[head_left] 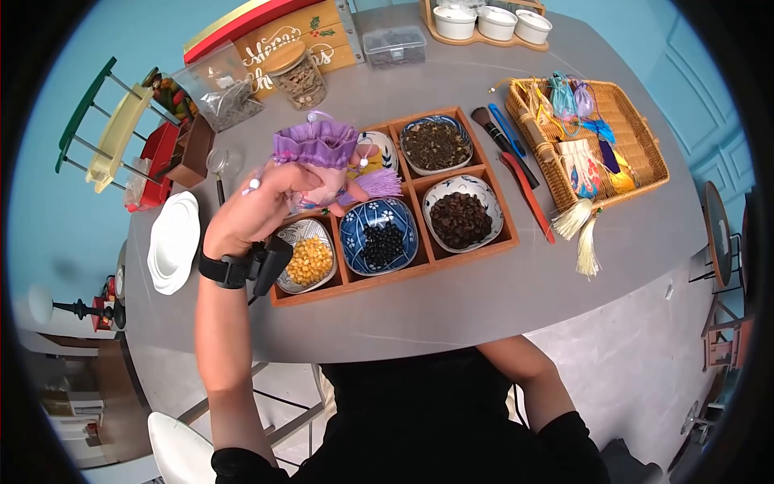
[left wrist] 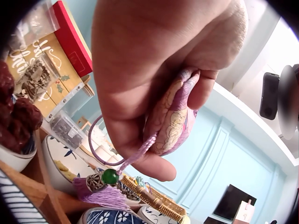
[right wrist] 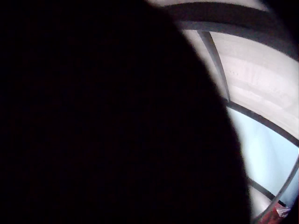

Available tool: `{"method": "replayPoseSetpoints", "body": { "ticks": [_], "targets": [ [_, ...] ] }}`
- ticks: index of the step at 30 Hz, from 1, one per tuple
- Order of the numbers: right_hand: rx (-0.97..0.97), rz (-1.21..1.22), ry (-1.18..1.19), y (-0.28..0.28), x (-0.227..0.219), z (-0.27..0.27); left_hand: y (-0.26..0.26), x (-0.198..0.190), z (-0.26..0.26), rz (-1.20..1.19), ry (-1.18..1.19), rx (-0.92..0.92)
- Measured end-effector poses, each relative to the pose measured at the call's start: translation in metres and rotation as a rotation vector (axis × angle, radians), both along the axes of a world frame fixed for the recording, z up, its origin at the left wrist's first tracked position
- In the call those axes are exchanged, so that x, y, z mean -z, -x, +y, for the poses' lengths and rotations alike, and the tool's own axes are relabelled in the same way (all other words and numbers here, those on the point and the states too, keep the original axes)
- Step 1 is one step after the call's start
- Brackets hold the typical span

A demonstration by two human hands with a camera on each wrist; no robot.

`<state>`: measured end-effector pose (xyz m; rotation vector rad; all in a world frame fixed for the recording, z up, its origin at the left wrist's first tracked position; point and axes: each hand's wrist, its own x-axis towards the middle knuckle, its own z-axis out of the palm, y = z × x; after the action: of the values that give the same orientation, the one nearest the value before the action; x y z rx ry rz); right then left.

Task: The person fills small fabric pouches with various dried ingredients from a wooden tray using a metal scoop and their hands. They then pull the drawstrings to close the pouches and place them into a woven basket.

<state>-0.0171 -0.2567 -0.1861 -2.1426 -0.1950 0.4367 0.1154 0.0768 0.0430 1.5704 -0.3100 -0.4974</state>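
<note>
My left hand (head_left: 270,198) grips a small purple drawstring pouch (head_left: 313,145) above the divided wooden box (head_left: 387,279). The pouch's ruffled mouth points up in the head view. In the left wrist view, thumb and fingers pinch the pouch's patterned fabric (left wrist: 172,122), and a braided cord leads to a green bead (left wrist: 110,176) and a purple tassel (left wrist: 105,193). Below the hand are bowls of yellow kernels (head_left: 309,260), black beans (head_left: 382,245) and dark brown dried pieces (head_left: 461,219). My right hand is hidden below the table edge; the right wrist view is mostly black.
A bowl of dried leaves (head_left: 436,145) fills a back compartment. To the right lie a brush (head_left: 490,127), red tweezers (head_left: 528,196) and a wicker basket (head_left: 649,157) of pouches. White dishes (head_left: 174,242) sit left; a lidded jar (head_left: 298,77) and plastic box (head_left: 394,48) stand behind.
</note>
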Motion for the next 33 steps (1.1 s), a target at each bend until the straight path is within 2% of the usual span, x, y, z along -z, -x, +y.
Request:
{"method": "replayPoseSetpoints", "body": {
  "ticks": [5, 8, 11, 14, 16, 19, 25, 29, 33],
  "targets": [
    [0.101, 0.096, -0.022, 0.008, -0.016, 0.005, -0.005, 0.007, 0.003, -0.015, 0.066, -0.019],
    [0.163, 0.152, -0.037, 0.013, -0.025, 0.008, -0.012, 0.014, 0.015, -0.01, -0.017, 0.049],
    [0.229, 0.208, -0.056, 0.015, -0.034, 0.015, -0.008, 0.005, 0.006, -0.013, -0.029, 0.022],
    [0.275, 0.255, -0.078, 0.013, -0.044, 0.021, 0.0, 0.002, 0.004, 0.008, 0.06, -0.075],
    [0.312, 0.284, -0.092, 0.007, -0.057, 0.027, -0.006, 0.005, 0.01, -0.002, 0.031, 0.013],
    [0.289, 0.269, -0.093, 0.005, -0.067, 0.025, -0.005, 0.011, 0.012, -0.02, 0.06, 0.019],
    [0.242, 0.25, -0.069, 0.011, -0.048, 0.014, -0.002, 0.004, 0.014, -0.094, 0.102, 0.037],
    [0.227, 0.211, -0.069, 0.015, -0.039, 0.007, 0.005, -0.001, 0.009, -0.078, 0.051, -0.016],
    [0.204, 0.173, -0.06, 0.013, -0.023, 0.0, 0.01, 0.002, 0.013, -0.063, 0.07, 0.047]
  ]
}}
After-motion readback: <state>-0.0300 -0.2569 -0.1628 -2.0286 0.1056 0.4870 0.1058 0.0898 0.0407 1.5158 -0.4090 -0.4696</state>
